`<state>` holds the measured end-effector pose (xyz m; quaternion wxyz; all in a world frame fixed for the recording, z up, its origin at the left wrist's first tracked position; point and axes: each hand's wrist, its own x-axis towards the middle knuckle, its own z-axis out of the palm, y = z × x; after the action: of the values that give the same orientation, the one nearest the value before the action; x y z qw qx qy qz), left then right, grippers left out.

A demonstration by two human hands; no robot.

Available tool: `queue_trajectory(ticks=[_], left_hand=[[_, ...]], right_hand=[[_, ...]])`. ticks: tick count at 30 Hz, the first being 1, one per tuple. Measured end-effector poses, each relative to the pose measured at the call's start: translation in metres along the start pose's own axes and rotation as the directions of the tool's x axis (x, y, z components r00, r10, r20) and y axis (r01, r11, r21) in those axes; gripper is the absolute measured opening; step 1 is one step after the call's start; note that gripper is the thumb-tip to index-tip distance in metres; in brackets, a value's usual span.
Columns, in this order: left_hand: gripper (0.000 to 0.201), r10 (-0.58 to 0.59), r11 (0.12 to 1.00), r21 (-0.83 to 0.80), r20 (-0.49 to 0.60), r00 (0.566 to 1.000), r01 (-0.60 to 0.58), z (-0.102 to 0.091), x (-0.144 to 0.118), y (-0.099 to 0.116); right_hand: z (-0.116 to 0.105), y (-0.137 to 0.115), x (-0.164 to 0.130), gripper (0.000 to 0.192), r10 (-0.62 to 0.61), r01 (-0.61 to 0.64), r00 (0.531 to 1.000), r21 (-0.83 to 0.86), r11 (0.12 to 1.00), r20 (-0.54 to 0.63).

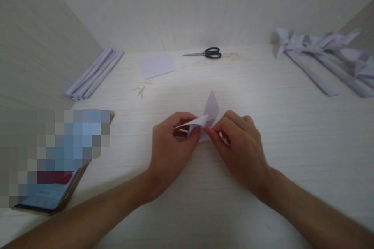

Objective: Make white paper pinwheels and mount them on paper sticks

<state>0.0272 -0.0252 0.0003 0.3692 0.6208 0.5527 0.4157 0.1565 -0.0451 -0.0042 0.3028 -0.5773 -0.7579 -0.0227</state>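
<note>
Between my hands is a white paper pinwheel (212,107), its points curled, one of them standing up away from me. My left hand (172,140) is closed around its left side, with the thumb pressed near the middle and a pointed flap lying over the fingers. My right hand (241,140) pinches the paper near its centre between thumb and forefinger. Whether a small pin or stick is in that pinch I cannot make out. The lower part of the paper is partly hidden by the fingers.
Rolled paper tubes (95,74) lie at the left wall. A square paper sheet (157,66), toothpick-like slivers (142,91) and black-handled scissors (213,53) lie at the back. Several paper pinwheels on sticks (315,42) rest at the back right. A phone (46,194), partly blurred, lies at left.
</note>
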Motion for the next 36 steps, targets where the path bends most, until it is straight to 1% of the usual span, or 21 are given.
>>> queue_trajectory(ticks=[4, 9, 16, 22, 26, 32, 36], left_hand=[[0.012, -0.019, 1.0, -0.017, -0.016, 1.0, 0.019, 0.0005, 0.0002, 0.0005], [0.013, -0.033, 0.999, -0.017, -0.016, 0.999, 0.033, -0.0004, 0.0005, 0.0015], [0.012, -0.027, 0.999, -0.034, -0.007, 1.0, 0.026, -0.0007, 0.0025, -0.0005], [0.012, -0.048, 0.997, -0.059, 0.009, 0.999, 0.049, -0.0027, 0.0044, 0.0004], [0.013, -0.057, 0.995, -0.079, 0.002, 0.998, 0.057, -0.0032, 0.0051, 0.0007], [0.013, -0.048, 0.996, -0.082, -0.011, 0.999, 0.047, -0.0024, 0.0052, 0.0006], [0.013, -0.035, 0.995, -0.091, -0.008, 0.999, 0.034, -0.0019, 0.0049, -0.0001]], right_hand=[[0.0004, 0.0011, -0.0005, 0.022, -0.033, 0.034, 0.999, 0.005, 0.999, -0.04], [-0.0004, 0.0038, -0.002, 0.023, -0.043, 0.044, 0.999, 0.042, 0.998, -0.032], [-0.0018, 0.0035, -0.0039, 0.012, -0.042, 0.052, 0.998, 0.269, 0.962, -0.043], [-0.0033, 0.0046, -0.0027, 0.015, -0.064, 0.067, 0.998, 0.401, 0.914, -0.022], [-0.0058, 0.0046, -0.0037, 0.017, -0.088, 0.086, 0.996, 0.403, 0.911, -0.014], [-0.0048, 0.0061, -0.004, 0.008, -0.048, 0.065, 0.997, 0.344, 0.937, -0.057], [-0.0036, 0.0068, -0.0031, 0.018, -0.043, 0.053, 0.998, 0.245, 0.968, -0.047]])
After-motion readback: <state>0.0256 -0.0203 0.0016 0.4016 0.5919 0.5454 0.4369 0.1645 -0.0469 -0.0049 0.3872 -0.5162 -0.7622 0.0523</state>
